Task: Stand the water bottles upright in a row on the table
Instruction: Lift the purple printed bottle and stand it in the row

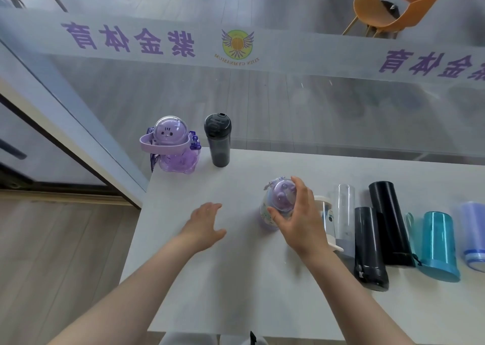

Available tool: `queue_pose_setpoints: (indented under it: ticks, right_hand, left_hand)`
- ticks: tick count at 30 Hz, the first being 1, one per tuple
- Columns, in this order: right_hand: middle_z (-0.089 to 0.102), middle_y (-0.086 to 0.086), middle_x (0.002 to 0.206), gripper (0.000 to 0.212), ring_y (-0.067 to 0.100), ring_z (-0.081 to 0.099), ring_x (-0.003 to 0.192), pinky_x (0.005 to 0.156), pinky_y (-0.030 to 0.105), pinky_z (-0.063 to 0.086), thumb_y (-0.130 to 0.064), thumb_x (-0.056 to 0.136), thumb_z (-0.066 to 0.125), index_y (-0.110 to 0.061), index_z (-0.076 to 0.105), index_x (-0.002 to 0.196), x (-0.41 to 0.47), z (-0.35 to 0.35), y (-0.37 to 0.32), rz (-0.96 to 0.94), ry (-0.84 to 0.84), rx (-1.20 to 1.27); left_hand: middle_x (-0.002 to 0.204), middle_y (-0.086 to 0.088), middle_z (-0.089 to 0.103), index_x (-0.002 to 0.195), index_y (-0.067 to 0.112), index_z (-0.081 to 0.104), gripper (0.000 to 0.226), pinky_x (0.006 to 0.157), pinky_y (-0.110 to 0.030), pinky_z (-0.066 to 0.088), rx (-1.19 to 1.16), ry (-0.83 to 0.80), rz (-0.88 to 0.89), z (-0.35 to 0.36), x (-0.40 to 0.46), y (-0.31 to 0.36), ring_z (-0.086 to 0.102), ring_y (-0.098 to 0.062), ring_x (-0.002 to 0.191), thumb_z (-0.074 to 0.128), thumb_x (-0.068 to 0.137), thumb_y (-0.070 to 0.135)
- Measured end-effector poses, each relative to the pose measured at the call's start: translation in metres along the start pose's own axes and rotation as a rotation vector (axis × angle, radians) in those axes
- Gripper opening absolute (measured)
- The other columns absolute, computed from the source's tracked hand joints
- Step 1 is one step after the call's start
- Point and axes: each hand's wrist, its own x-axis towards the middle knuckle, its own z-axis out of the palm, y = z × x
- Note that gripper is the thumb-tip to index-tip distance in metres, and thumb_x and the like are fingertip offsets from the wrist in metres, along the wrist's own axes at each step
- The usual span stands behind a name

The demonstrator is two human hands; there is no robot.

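Grip first: your right hand (294, 213) is wrapped over the domed top of the small purple bottle (273, 208), thumb on the near side and fingers curled over the far side, so it has hold of that bottle from above. Whether its base touches the bench (210, 279) or is just clear of it, I cannot tell. Your left hand (206, 225) lies flat and spread on the bench, holding nothing, well to the left of that bottle. The relation that matters is where the row sits: 2 bottles already stand upright at the far left corner, the purple cat bottle (170, 145) and the dark grey bottle (217, 140) just to its right, side by side along the far edge. So the next open slot, as I judge it, lies to the right of the dark grey bottle, which puts it ahead and to the left of your right hand, across bare bench. The held bottle looks squat, its axis close to upright or tilted slightly away from you, so it needs little turning, mostly carrying. To the right of your hand the rest lie on their sides with long axes running near to far: a clear bottle (342, 213), 2 black bottles (370, 242) (388, 218), a teal bottle (438, 242) and a pale blue bottle (472, 226) at the edge of view. All of these sit nearer your right hand than your left.
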Motion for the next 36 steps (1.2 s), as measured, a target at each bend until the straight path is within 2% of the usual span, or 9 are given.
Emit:
queue_pose_setpoints:
  ticks: [4, 9, 14, 22, 31, 36]
  right_hand:
    - [0.046, 0.005, 0.134, 0.082, 0.023, 0.047, 0.121, 0.094, 0.037, 0.046, -0.031, 0.075, 0.079, -0.018, 0.033, 0.141, 0.024, 0.012, -0.006, 0.021, 0.043, 0.002]
    - [0.046, 0.006, 0.132, 0.079, 0.027, 0.049, 0.117, 0.091, 0.042, 0.048, -0.032, 0.074, 0.079, -0.019, 0.033, 0.138, 0.064, 0.023, -0.017, 0.064, 0.058, 0.017]
    - [0.046, 0.010, 0.133, 0.081, 0.029, 0.049, 0.119, 0.091, 0.039, 0.046, -0.035, 0.075, 0.079, -0.013, 0.033, 0.139, 0.104, 0.035, -0.024, 0.066, 0.100, -0.004]
    - [0.046, 0.009, 0.130, 0.081, 0.026, 0.048, 0.117, 0.088, 0.036, 0.045, -0.038, 0.073, 0.080, -0.014, 0.036, 0.136, 0.158, 0.055, -0.033, 0.080, 0.137, 0.004]
    - [0.047, 0.011, 0.128, 0.081, 0.032, 0.050, 0.114, 0.085, 0.045, 0.049, -0.041, 0.073, 0.079, -0.015, 0.035, 0.136, 0.181, 0.070, -0.041, 0.108, 0.166, -0.020]
    - [0.047, 0.011, 0.128, 0.081, 0.032, 0.049, 0.115, 0.085, 0.043, 0.048, -0.041, 0.073, 0.079, -0.015, 0.035, 0.136, 0.181, 0.070, -0.040, 0.113, 0.174, -0.028]
  left_hand:
    - [0.161, -0.003, -0.012, 0.152, 0.030, -0.001, 0.107, 0.114, -0.057, 0.021, 0.268, -0.080, -0.214, 0.002, 0.004, -0.040, -0.006, -0.028, 0.149, 0.067, 0.075, 0.059]
    - [0.159, 0.000, -0.026, 0.149, 0.034, -0.017, 0.123, 0.110, -0.064, 0.025, 0.312, -0.124, -0.266, 0.004, 0.001, -0.057, -0.014, -0.028, 0.148, 0.069, 0.068, 0.066]
    - [0.157, -0.002, -0.030, 0.148, 0.032, -0.021, 0.126, 0.109, -0.065, 0.022, 0.315, -0.142, -0.272, 0.008, 0.003, -0.058, -0.018, -0.030, 0.147, 0.068, 0.067, 0.069]
    - [0.156, -0.003, -0.033, 0.147, 0.031, -0.024, 0.128, 0.110, -0.067, 0.017, 0.297, -0.178, -0.291, 0.007, 0.007, -0.057, -0.023, -0.031, 0.146, 0.070, 0.068, 0.066]
    - [0.155, -0.002, -0.035, 0.148, 0.032, -0.022, 0.127, 0.110, -0.070, 0.012, 0.246, -0.198, -0.311, 0.005, 0.008, -0.055, -0.027, -0.030, 0.144, 0.073, 0.069, 0.061]
    - [0.154, 0.000, -0.037, 0.147, 0.034, -0.024, 0.130, 0.108, -0.072, 0.011, 0.217, -0.208, -0.322, 0.004, 0.011, -0.053, -0.029, -0.030, 0.143, 0.076, 0.068, 0.057]
